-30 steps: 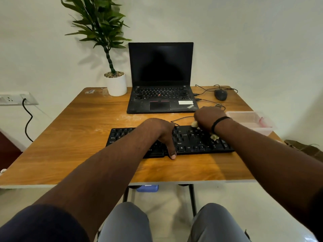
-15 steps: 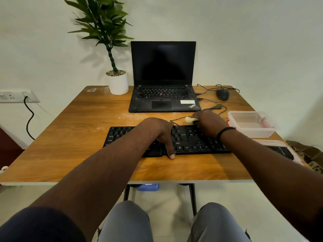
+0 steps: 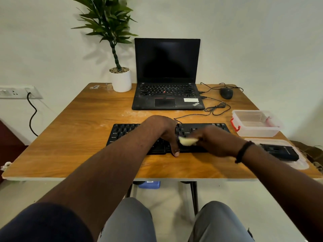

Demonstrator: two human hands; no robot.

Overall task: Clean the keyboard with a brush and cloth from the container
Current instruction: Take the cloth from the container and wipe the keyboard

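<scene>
Left hand (image 3: 164,131) pressed flat on keyboard (image 3: 167,137) at frame centre, right hand (image 3: 215,140) bunching yellow cloth (image 3: 187,141) on the keys: keep the brace, wipe row-wise lightly.

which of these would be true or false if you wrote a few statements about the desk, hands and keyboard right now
1. The right hand holds a pale yellow cloth on the keyboard. True.
2. The laptop screen is lit. False: it is dark.
3. The left hand rests on the keyboard, thumb at its front edge. True.
4. The container sits left of the keyboard. False: it sits to its right, near the table edge.
5. The mouse lies right of the laptop. True.
6. The plant stands right of the laptop. False: it stands to its left.
</scene>
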